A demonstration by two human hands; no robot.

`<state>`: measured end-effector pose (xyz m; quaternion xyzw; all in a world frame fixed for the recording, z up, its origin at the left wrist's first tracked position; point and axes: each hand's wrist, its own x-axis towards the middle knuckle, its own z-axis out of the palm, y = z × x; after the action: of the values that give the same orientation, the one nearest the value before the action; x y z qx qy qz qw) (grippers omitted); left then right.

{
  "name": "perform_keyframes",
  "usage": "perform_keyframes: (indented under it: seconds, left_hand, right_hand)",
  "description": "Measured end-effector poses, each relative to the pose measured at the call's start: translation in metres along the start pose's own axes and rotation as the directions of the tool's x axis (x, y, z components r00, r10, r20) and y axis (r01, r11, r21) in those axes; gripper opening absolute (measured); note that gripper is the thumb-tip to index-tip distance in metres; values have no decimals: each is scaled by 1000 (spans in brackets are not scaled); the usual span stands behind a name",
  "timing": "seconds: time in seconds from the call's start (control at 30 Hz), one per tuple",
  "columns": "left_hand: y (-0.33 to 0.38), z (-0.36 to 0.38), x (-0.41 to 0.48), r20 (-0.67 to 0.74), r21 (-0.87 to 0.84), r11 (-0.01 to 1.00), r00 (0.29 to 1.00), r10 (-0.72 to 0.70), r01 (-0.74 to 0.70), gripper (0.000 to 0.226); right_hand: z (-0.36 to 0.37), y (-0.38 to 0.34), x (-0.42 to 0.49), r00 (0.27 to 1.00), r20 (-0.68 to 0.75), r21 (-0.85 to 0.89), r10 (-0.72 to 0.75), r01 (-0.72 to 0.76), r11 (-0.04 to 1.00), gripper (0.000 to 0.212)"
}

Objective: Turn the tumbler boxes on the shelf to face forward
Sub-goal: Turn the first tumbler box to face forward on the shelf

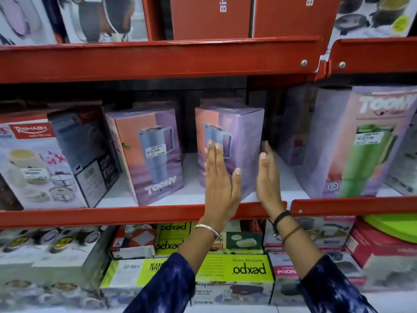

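Here, on the red metal shelf (144,214), far to the left of the left hand, a white cardboard box printed with bowls and a red brand label (33,163) stands at the end of the row. Nearer that hand, still to its left, an upright purple and orange cardboard tumbler box with a blue tumbler picture and a price sticker (150,154) is turned at an angle to the shelf edge. The left hand (220,184) lies flat and fully open, fingers straight and together, its palm pressed on the front of a second purple and orange tumbler box (242,141), which stands between the two hands with a corner pointing outward. The right hand (268,175) is open too, fingers extended, edge-on at the box's right side; whether it touches the cardboard I cannot tell. Neither hand grips anything. Right of the right hand stands a larger pale purple and pink box showing a green tumbler (361,143).
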<state>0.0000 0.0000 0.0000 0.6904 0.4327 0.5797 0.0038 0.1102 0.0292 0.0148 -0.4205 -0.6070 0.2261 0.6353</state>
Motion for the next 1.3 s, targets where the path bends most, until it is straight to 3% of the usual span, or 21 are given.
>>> perform_keyframes:
  seconds: [0.1, 0.17, 0.37, 0.43, 0.53, 0.57, 0.67, 0.7, 0.83, 0.9, 1.0, 1.07, 1.3]
  left_hand:
    - [0, 7, -1, -8, 40, 984, 985, -174, 174, 73]
    - [2, 11, -3, 17, 12, 970, 970, -243, 243, 77]
    - [1, 7, 0, 4, -98, 962, 967, -254, 254, 74]
    - [-1, 0, 3, -10, -126, 971, 978, -206, 203, 70]
    - [-7, -10, 9, -77, -182, 976, 988, -132, 116, 66]
    - [-9, -12, 11, -102, -223, 969, 986, -130, 105, 66]
    - [-19, -20, 19, -172, -294, 953, 977, -129, 74, 73]
    - [-24, -22, 21, -180, -287, 956, 977, -113, 58, 75]
    - [-32, -33, 30, -91, -274, 961, 995, -52, 25, 72]
    - [-29, -38, 32, -4, -255, 966, 999, -54, 51, 63]
    - [-28, -41, 37, 114, -182, 975, 988, -106, 126, 89]
    - [-33, -41, 39, 118, -131, 979, 983, -142, 157, 93]
    - [-41, -49, 43, 141, -19, 973, 964, -224, 229, 76]
  right_hand:
    - [-1, 4, 14, 964, 56, 158, 260, -265, 951, 68]
    - [-4, 7, 22, 932, 127, 246, 338, -360, 900, 56]
    - [-13, 6, 30, 958, 149, 232, 244, -274, 933, 24]
    - [-15, 4, 34, 964, 186, 206, 187, -225, 952, 27]
    - [-15, -1, 44, 941, 308, 310, 141, -239, 920, 30]
    - [-14, -1, 48, 927, 354, 323, 125, -246, 914, 36]
    - [-13, -1, 59, 883, 456, 220, 111, -232, 947, 104]
    - [-12, -3, 61, 871, 476, 180, 124, -234, 955, 115]
    - [-11, -1, 69, 867, 477, 158, 146, -248, 956, 131]
    - [-8, 2, 68, 906, 403, 168, 128, -210, 963, 113]
    - [-1, 1, 58, 965, 242, 199, 99, -150, 969, 77]
    - [0, 0, 52, 986, 149, 207, 70, -101, 973, 62]
    - [-4, 4, 41, 999, 4, 40, 51, -52, 998, 31]
